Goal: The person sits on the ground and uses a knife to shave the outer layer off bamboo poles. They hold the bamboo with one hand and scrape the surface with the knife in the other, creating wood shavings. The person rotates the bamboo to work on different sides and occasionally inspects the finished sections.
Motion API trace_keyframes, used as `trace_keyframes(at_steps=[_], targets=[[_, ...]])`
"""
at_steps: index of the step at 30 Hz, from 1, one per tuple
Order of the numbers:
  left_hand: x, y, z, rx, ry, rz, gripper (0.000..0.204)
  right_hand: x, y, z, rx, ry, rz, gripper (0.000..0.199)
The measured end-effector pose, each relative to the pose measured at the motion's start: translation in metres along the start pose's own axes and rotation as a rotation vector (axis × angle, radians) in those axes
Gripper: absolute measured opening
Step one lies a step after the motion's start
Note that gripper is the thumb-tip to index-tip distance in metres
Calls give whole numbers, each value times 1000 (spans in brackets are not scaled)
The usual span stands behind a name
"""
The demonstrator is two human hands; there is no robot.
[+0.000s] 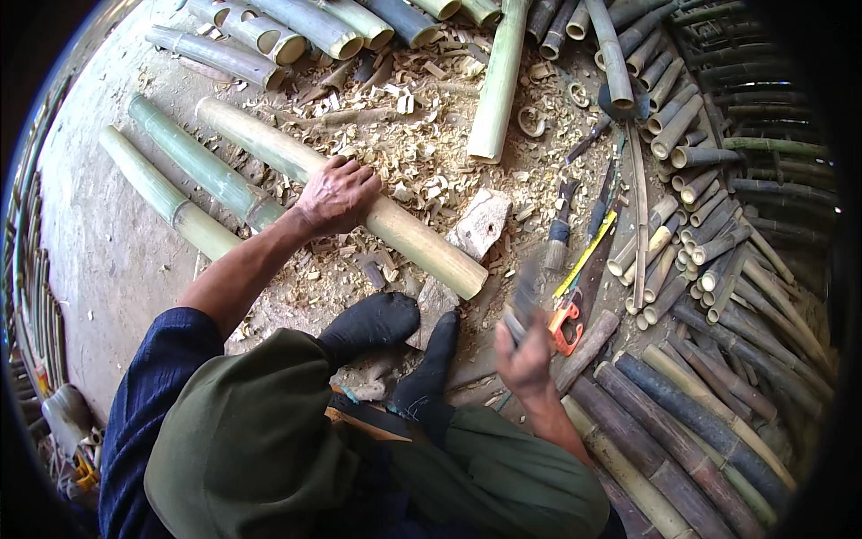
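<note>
A pale bamboo pole lies slantwise in front of me, its scraped near end over a chipped pale block. My left hand is wrapped over the middle of this pole. My right hand is closed around what looks like a knife, its grey blade smeared by motion. The blade is beside the pole's near end, apart from it. My feet in dark socks are just below the pole. Two more bamboo lengths, one green and one paler, lie left of my left arm.
Wood shavings cover the ground. An orange-handled saw, a yellow measuring tape and a dark-handled tool lie to the right. Stacked bamboo fills the right side. More bamboo pieces lie at the far side.
</note>
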State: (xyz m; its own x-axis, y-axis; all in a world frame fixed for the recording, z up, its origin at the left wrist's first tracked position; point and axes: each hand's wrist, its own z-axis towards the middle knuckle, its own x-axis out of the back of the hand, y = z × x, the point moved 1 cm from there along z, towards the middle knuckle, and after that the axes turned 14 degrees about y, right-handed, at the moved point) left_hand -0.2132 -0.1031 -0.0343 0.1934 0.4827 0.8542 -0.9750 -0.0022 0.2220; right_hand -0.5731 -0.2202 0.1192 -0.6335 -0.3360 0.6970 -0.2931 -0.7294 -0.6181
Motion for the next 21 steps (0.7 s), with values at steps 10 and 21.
trace_keyframes(at_steps=[10,21], targets=[[3,-4,-14,9,-26,55,23,9,-54,53,-187,-155,-39,32],[-4,-4,-23,-5,61,83,33,-1,-39,57,-268,-314,-230,36]])
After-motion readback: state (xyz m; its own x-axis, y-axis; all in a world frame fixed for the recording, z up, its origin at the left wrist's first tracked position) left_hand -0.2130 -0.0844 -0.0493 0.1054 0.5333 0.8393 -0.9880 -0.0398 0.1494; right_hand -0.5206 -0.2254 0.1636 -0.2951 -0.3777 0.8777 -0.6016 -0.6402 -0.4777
